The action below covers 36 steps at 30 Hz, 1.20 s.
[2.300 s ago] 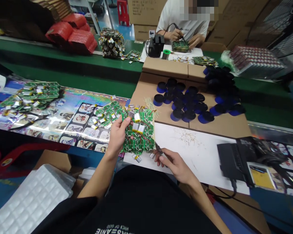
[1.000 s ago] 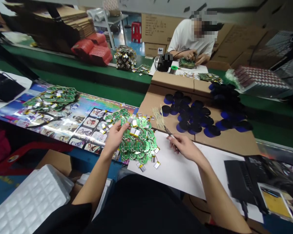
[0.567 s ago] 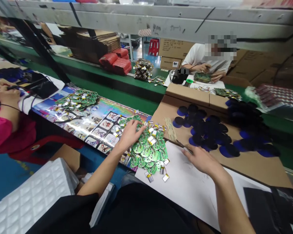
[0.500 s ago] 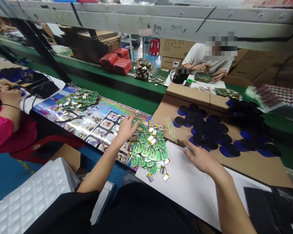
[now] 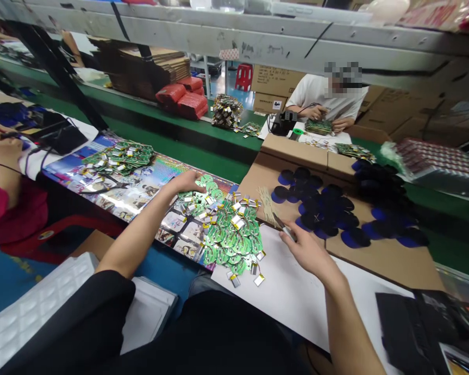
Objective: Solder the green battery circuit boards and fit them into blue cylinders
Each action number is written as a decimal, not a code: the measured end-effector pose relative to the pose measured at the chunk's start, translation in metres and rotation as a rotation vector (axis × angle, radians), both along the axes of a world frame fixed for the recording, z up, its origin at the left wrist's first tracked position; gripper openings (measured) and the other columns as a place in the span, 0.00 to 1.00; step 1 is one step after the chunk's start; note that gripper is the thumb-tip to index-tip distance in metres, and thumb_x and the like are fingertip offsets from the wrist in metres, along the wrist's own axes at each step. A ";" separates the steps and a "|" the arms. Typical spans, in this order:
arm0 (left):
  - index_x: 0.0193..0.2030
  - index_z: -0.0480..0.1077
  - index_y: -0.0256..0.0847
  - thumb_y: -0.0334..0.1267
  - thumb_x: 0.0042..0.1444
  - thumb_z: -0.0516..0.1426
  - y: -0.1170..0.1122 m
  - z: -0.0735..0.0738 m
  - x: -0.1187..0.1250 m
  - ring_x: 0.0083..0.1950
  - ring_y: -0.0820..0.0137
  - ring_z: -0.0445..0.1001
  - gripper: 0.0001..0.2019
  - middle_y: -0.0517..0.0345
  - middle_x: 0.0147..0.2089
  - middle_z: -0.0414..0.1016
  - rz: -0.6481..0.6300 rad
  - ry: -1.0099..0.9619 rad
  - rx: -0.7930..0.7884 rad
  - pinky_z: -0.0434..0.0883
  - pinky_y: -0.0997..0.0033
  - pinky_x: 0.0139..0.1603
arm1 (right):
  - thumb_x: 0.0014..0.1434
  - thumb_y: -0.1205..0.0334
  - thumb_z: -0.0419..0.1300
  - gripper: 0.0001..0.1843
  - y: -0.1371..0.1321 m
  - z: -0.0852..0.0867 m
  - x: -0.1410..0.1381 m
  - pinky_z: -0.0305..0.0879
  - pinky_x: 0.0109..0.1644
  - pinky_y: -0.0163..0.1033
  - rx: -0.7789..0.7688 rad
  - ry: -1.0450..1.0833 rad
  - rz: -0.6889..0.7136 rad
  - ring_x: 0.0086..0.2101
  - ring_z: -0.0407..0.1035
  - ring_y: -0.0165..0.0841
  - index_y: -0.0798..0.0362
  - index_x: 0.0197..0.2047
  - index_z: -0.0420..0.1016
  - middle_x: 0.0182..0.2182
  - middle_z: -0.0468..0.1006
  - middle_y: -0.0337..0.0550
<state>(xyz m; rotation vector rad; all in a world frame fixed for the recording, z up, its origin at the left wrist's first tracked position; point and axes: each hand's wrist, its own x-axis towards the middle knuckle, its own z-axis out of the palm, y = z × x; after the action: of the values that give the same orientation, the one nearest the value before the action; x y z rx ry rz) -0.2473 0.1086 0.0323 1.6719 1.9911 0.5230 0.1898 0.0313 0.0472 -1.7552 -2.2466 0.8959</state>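
Observation:
A heap of green round circuit boards (image 5: 234, 237), wired to small silvery battery packs with yellow tape, lies in front of me. My left hand (image 5: 188, 181) is curled around boards at the heap's far left edge, thumb on the near side; its other fingertips are partly hidden. Over the white sheet (image 5: 281, 271), right of the heap, my right hand (image 5: 307, 247) grips a slim tool (image 5: 284, 228) with a dark, narrow tip and greyish body. Its exact kind is unclear. The tip points at a bundle of thin pale strips (image 5: 266, 204) on the cardboard.
Dark-blue round pieces (image 5: 324, 208) are spread across the cardboard (image 5: 254, 174) at right. A second board pile (image 5: 119, 156) and dark pliers (image 5: 101, 187) are at left. One person sits across the bench, another at far left. A metal shelf beam (image 5: 219, 39) crosses above.
My left hand has shifted left and curled around boards at the heap's far edge. My right hand stays beside the pale strips, the tool now showing more clearly. The view has moved slightly.

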 end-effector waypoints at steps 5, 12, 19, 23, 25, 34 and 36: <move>0.33 0.71 0.42 0.52 0.50 0.68 -0.031 0.035 -0.017 0.38 0.60 0.71 0.17 0.58 0.30 0.70 0.029 -0.037 0.249 0.68 0.66 0.44 | 0.66 0.37 0.58 0.33 -0.029 -0.017 0.017 0.72 0.36 0.44 -0.181 0.394 -0.116 0.31 0.74 0.39 0.57 0.58 0.78 0.38 0.83 0.51; 0.34 0.72 0.41 0.52 0.49 0.72 -0.083 0.047 0.025 0.32 0.66 0.71 0.20 0.62 0.26 0.65 0.199 -0.481 0.546 0.74 0.68 0.37 | 0.65 0.38 0.63 0.28 -0.048 -0.005 -0.004 0.72 0.33 0.42 -0.262 0.852 -0.113 0.30 0.72 0.35 0.55 0.53 0.79 0.39 0.82 0.49; 0.45 0.80 0.36 0.52 0.55 0.71 -0.120 0.016 0.137 0.41 0.59 0.83 0.21 0.49 0.39 0.84 0.023 -1.026 0.318 0.80 0.66 0.42 | 0.68 0.41 0.62 0.25 -0.052 0.013 -0.027 0.73 0.40 0.40 -0.131 0.837 -0.038 0.34 0.73 0.34 0.52 0.56 0.80 0.41 0.82 0.47; 0.48 0.79 0.35 0.50 0.59 0.68 -0.133 0.000 0.177 0.46 0.58 0.84 0.19 0.48 0.45 0.86 0.018 -1.074 0.278 0.81 0.64 0.48 | 0.69 0.42 0.60 0.25 -0.060 0.006 -0.022 0.73 0.40 0.39 -0.105 0.847 -0.063 0.32 0.73 0.33 0.52 0.56 0.80 0.37 0.81 0.44; 0.49 0.78 0.35 0.49 0.62 0.67 -0.138 -0.004 0.185 0.47 0.58 0.85 0.19 0.47 0.46 0.86 -0.001 -1.028 0.309 0.81 0.64 0.48 | 0.70 0.42 0.60 0.25 -0.063 0.000 -0.016 0.73 0.41 0.39 -0.074 0.821 -0.097 0.33 0.73 0.33 0.52 0.58 0.80 0.38 0.82 0.45; 0.53 0.76 0.39 0.29 0.65 0.62 -0.139 0.051 0.159 0.52 0.62 0.85 0.11 0.46 0.52 0.85 -0.863 -0.304 0.995 0.83 0.61 0.52 | 0.70 0.46 0.61 0.22 -0.060 -0.002 0.002 0.74 0.37 0.38 0.083 0.886 -0.227 0.32 0.73 0.32 0.53 0.56 0.78 0.42 0.83 0.47; 0.52 0.77 0.38 0.28 0.64 0.62 -0.133 0.069 0.152 0.53 0.60 0.85 0.10 0.46 0.51 0.85 -0.915 -0.165 1.072 0.84 0.60 0.53 | 0.70 0.47 0.61 0.21 -0.057 0.000 0.000 0.74 0.36 0.38 0.124 0.905 -0.239 0.32 0.73 0.32 0.53 0.55 0.79 0.41 0.83 0.47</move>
<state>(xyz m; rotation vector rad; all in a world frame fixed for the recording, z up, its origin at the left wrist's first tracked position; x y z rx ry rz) -0.0952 -0.0249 0.1011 2.7162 0.5690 1.3914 0.1903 -0.0255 0.0474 -1.1621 -1.4359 1.1497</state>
